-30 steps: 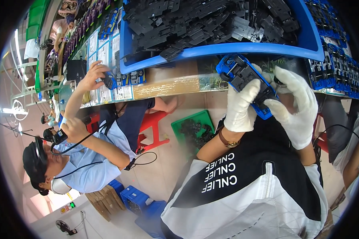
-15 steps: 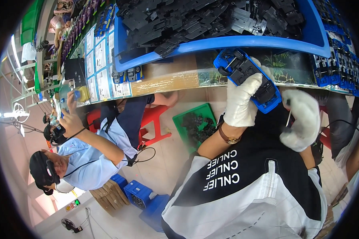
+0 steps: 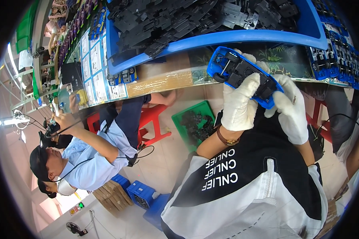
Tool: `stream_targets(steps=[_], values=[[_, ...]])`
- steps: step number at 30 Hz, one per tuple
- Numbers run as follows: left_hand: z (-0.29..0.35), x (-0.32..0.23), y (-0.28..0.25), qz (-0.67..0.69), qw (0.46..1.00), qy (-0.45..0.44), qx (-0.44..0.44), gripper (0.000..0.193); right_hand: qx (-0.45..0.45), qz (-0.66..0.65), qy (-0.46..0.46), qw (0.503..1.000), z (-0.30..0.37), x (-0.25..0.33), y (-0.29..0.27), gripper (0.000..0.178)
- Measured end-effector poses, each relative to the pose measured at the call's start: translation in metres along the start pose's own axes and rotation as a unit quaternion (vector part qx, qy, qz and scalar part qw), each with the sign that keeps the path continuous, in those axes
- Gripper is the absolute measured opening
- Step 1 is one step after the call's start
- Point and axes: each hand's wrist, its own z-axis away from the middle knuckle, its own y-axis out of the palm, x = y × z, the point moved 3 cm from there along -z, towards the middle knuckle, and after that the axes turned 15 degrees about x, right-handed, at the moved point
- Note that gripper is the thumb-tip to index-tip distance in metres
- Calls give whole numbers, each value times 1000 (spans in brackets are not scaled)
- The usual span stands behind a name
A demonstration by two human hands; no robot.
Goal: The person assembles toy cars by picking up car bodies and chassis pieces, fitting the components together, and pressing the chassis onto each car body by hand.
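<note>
Both gloved hands are back on the blue toy car (image 3: 243,75), where half a second ago the right hand (image 3: 291,109) had dropped away below it; the car, turned underside up with its black chassis showing, is held in the air just in front of the bench (image 3: 163,81) edge, below the big blue tray (image 3: 211,40) of black plastic parts; the left hand (image 3: 239,105) grips the car from beneath, fingers (image 3: 249,81) curled up over the black chassis at mid-body; the right hand closes round the car's lower end, its fingers wrapped behind the blue shell; a brown wristband shows at the left wrist. To the left a seated co-worker in a pale blue shirt (image 3: 91,159) now raises a hand toward the bench; a green crate (image 3: 193,123) of dark parts sits on the floor beside a red stool (image 3: 153,119).
</note>
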Motion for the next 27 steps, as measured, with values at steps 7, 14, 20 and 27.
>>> stream_targets(steps=[7,14,20,27], values=[[7,5,3,-48,998,45,7,67,-62,79,97,990,-6,-10,1,26],[14,11,-2,-147,984,95,-34,39,-84,87,74,990,-7,-24,1,23],[5,-5,-2,-9,998,64,-20,44,-49,82,33,995,-2,-11,5,36],[1,-5,-12,25,997,-13,-66,34,-93,-56,10,994,-6,-4,5,48]])
